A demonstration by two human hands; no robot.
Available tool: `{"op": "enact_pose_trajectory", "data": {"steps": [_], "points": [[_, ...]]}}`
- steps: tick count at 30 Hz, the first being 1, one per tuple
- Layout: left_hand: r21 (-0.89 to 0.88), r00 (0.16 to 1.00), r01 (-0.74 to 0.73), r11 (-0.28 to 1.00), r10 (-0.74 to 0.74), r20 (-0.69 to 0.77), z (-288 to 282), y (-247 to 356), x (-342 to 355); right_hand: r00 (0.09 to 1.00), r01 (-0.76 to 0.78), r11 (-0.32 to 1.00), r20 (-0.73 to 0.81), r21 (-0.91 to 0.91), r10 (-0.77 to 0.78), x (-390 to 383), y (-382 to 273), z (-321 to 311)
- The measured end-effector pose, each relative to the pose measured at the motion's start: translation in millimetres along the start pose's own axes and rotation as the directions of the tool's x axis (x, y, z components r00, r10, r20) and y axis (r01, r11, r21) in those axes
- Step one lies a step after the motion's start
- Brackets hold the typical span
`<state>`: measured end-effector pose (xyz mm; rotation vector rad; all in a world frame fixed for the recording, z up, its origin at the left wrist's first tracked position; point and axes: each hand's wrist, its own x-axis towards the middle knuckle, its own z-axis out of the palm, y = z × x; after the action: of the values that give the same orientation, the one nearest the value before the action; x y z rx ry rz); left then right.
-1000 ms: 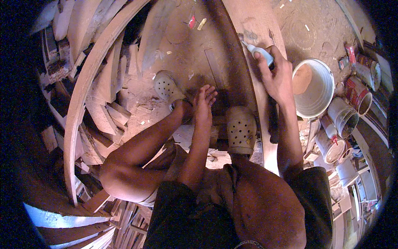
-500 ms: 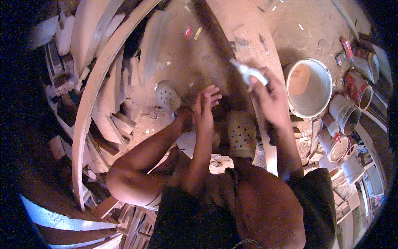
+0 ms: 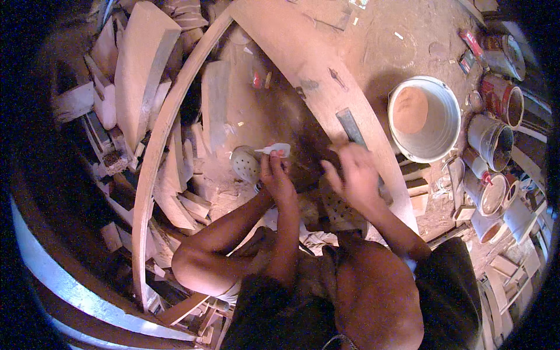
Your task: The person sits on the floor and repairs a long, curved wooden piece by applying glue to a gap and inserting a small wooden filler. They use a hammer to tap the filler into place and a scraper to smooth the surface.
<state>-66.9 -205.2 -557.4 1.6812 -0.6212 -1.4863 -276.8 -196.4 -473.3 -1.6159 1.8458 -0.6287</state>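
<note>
My left hand [image 3: 278, 177] grips a small white squeeze bottle [image 3: 282, 149] with a thin nozzle pointing left, above one perforated shoe. My right hand [image 3: 357, 178] is over the near part of a broad curved wooden board [image 3: 318, 61]. Its thumb stands apart from the fingers, which are blurred, and I see nothing held in it. Just beyond those fingers a flat dark grey strip [image 3: 349, 123] lies on the board; its near end is partly hidden by the hand.
A whitish bucket [image 3: 453, 116] with orange-brown material inside stands right of the board. Several tins and pots [image 3: 490, 140] line the far right. On the left, a long curved wooden rib [image 3: 153, 157] arches past stacked wood offcuts [image 3: 137, 70]. Perforated shoes [image 3: 245, 165] are on my feet.
The white bottle has passed from my right hand to my left. My right hand has come down lower over the board, and the view has shifted a little.
</note>
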Motion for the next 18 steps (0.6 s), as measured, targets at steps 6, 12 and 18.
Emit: {"op": "enact_pose_trajectory", "data": {"steps": [6,12,18], "points": [[0.255,0.949,-0.057,0.965,0.131,-0.285,-35.6,-79.8,52.1,0.963,-0.221,0.919,0.076,-0.327,0.258,-56.5,36.3,-37.6],[0.493,0.948,-0.103,0.864,0.235,-0.214,-63.0,-130.9,98.8,0.948,-0.256,0.956,0.156,-0.147,0.278,-68.1,37.4,-30.7],[0.414,0.987,-0.096,0.905,0.139,-0.076,-38.4,-131.6,113.5,0.911,-0.291,0.932,0.234,-0.217,0.339,-44.7,17.8,-43.9]]}}
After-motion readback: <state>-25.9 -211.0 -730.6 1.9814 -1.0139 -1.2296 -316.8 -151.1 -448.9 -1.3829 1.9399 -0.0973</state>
